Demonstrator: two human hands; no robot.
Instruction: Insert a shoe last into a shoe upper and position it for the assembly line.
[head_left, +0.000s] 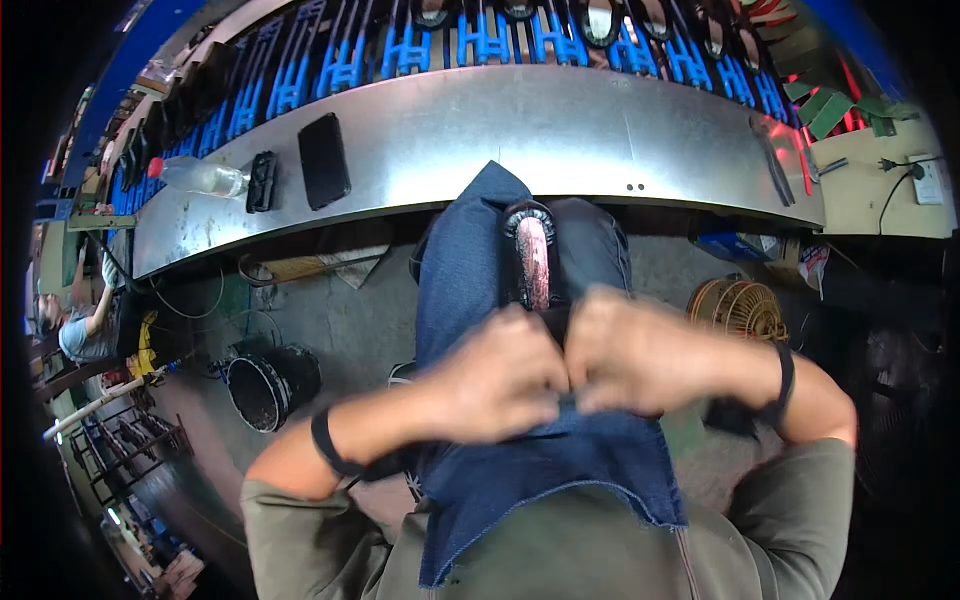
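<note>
Between my knees sits a long, narrow black piece with a pinkish, scuffed face [534, 262], which looks like a shoe turned sole up. Its far, rounded end has a black gathered edge. My left hand [505, 378] and my right hand [620, 355] meet at its near end, both closed and smeared by motion. Dark material shows between the two fists. Whatever the fingers grip is hidden. Dark blue denim cloth [560, 455] covers my lap and left thigh beneath the hands.
Ahead stands a metal bench [440, 130] with a black phone [324, 160], a clear bottle [205, 177] and a small black object [262, 181]. Behind it runs a row of blue racks [480, 40]. A black bucket [270, 385] and a woven basket [738, 308] flank me. Far left is another person [85, 330].
</note>
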